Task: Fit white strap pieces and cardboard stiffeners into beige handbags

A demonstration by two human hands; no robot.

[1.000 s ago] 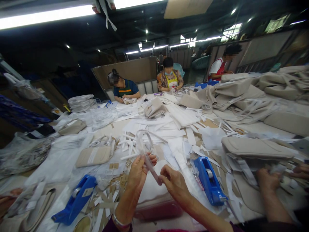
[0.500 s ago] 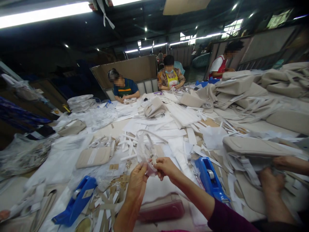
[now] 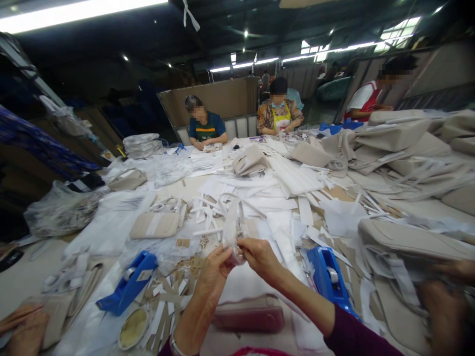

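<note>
My left hand (image 3: pixel 217 269) is closed on the lower end of a clear plastic wrapping (image 3: pixel 230 230) with a pale strap inside. Pinching the right side of the same wrapping is my right hand (image 3: pixel 260 254). The two hands are close together above the table's near middle. Below them lies a dark red bag (image 3: pixel 248 315) on white sheeting. A beige flat bag (image 3: pixel 155 225) with a white band rests to the left, and white strips (image 3: pixel 208 212) lie just beyond my hands.
Blue tape dispensers stand left (image 3: pixel 129 283) and right (image 3: pixel 329 277). A round tin (image 3: pixel 133 327) is near the front left. Co-workers' hands work at the left edge (image 3: pixel 27 326) and right edge (image 3: pixel 443 301). Beige bags (image 3: pixel 401 136) pile up at back right; people sit across the table.
The view has shifted left, so the scene sits further right. The wrapping is now bunched more upright between my hands. A co-worker's hands have come into view at the lower left.
</note>
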